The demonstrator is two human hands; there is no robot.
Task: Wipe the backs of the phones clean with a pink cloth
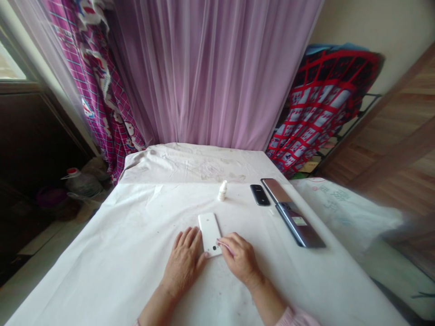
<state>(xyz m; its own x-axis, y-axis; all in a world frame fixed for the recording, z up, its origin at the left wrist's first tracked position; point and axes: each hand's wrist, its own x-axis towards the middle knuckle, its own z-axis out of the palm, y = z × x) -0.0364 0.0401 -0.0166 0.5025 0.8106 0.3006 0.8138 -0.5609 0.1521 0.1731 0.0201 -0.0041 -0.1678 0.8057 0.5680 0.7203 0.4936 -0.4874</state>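
A white-covered desk (112, 267) fills most of the view, with a lilac curtain (210, 77) hanging behind its far edge. The left hand (183, 256) lies palm down at the left of a white phone, fingers extended and slightly spread, thumb at its near corner. The right hand (240, 257) is curled on the other side, thumb and fingers pinching a thin pinkish stick. Over to the right lies a grey-blue phone (301, 225), with a copper-coloured phone (277, 190) at its far end. The white phone (209, 229) lies back up between the hands, camera end nearest the person. A smaller black phone (260, 195) lies just left of the copper-coloured one. Beyond the white phone stands a small white bottle (222, 192). The pinkish stick (225, 245) has its tip beside the camera lens (214, 247).
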